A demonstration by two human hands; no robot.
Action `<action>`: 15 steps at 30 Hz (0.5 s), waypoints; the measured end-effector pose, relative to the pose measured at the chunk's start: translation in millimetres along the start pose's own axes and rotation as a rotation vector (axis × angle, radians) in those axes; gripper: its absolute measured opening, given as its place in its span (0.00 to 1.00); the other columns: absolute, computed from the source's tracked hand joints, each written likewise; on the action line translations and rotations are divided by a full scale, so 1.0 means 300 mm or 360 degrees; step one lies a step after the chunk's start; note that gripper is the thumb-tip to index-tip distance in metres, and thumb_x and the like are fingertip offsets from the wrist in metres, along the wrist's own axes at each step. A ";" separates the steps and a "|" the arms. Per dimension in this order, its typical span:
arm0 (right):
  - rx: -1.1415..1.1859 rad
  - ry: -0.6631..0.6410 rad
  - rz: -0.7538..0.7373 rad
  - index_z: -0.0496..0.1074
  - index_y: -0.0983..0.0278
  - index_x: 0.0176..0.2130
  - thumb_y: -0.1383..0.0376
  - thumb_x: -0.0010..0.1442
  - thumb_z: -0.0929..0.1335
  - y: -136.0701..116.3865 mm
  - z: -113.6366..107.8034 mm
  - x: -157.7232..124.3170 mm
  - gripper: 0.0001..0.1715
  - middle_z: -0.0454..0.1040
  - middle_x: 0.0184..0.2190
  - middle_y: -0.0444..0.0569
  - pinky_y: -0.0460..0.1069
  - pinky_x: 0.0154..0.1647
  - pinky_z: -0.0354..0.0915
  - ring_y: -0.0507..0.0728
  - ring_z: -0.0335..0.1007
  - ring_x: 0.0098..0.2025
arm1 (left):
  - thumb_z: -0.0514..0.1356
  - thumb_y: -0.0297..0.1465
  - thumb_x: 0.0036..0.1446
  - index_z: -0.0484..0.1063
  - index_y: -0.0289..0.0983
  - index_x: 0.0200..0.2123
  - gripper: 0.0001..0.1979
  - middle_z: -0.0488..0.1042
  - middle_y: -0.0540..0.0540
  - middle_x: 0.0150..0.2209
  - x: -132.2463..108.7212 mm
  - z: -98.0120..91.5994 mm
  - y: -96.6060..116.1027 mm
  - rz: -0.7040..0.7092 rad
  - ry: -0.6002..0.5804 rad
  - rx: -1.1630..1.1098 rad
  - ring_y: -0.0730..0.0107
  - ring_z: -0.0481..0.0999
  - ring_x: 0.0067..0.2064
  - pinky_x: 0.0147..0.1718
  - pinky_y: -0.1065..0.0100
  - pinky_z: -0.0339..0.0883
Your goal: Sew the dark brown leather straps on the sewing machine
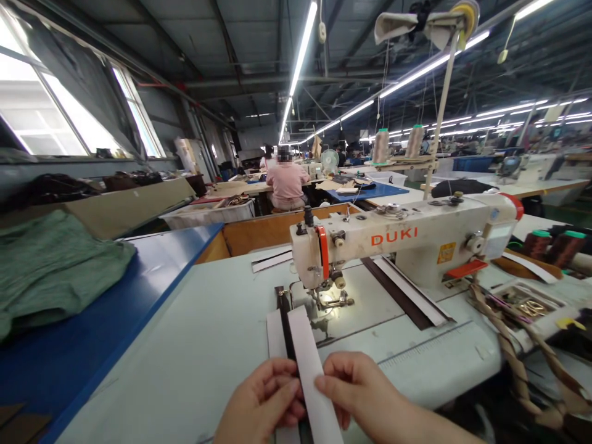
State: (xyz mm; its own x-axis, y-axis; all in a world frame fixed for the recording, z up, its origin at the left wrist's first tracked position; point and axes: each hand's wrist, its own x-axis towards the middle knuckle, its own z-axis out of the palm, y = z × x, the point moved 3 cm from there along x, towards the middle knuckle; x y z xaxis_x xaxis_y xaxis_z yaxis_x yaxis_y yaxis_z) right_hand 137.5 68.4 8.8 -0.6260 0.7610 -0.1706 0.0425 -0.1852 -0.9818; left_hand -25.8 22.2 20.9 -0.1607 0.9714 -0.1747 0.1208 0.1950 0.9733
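- Now, with our left hand [266, 401], we have thumb and fingers drawn narrowly together at the edge of a dark strip [287, 336]; the strips partly hide them, so we cannot tell whether they pinch it.
- With our right hand [358, 388], we hold the near white strip [312, 370] by its right edge, thumb on top and the other fingers curled beneath.
- Our dark strip lies lengthwise between that white strip and a second white strip [276, 336] on its left; the far ends of all three reach over the pale green bench [185, 345], just left of the needle area.
- Before us stands a sewing machine [398, 228] lettered DUKI, its needle area lit.
- Under its arm, to the right of the needle, we see another dark and white set of strips [407, 293] lying flat.
- On our left, a green cloth [60, 265] is heaped on a blue surface [152, 277].
- To our right we have a tray [536, 331] of small brass-coloured pieces, with brown thread cones [536, 243] beyond it.
- Farther ahead, we see a person in a pink top [287, 182], seated with their back to us.
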 end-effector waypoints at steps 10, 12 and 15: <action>-0.0281 -0.0106 -0.0028 0.69 0.66 0.29 0.52 0.61 0.64 -0.024 0.024 0.105 0.21 0.71 0.22 0.45 0.47 0.29 0.68 0.52 0.70 0.24 | 0.45 0.23 0.61 0.68 0.31 0.53 0.20 0.78 0.38 0.47 0.107 -0.041 0.051 0.2093 0.0213 0.2170 0.63 0.77 0.48 0.50 0.63 0.72; -0.0431 -0.0046 -0.0189 0.73 0.67 0.35 0.58 0.61 0.66 -0.053 -0.002 0.083 0.14 0.76 0.32 0.50 0.51 0.42 0.69 0.55 0.74 0.36 | 0.46 0.22 0.59 0.68 0.30 0.52 0.20 0.77 0.36 0.49 0.145 -0.056 0.051 0.1978 0.0232 0.2260 0.60 0.77 0.50 0.51 0.60 0.71; -0.1039 -0.0166 -0.0604 0.72 0.67 0.52 0.58 0.55 0.72 -0.101 -0.040 0.026 0.27 0.70 0.56 0.59 0.56 0.62 0.57 0.63 0.63 0.59 | 0.46 0.20 0.55 0.69 0.31 0.50 0.21 0.77 0.35 0.49 0.179 -0.067 0.030 0.1866 0.0241 0.2305 0.58 0.76 0.51 0.50 0.60 0.71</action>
State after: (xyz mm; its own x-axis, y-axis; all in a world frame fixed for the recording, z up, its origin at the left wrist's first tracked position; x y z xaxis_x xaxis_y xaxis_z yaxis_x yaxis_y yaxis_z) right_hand 140.7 87.6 36.2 -0.7583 0.6306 0.1653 0.2415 0.5072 -0.8273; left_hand -53.0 73.5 23.3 0.5449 0.6758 0.4964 0.8384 -0.4501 -0.3075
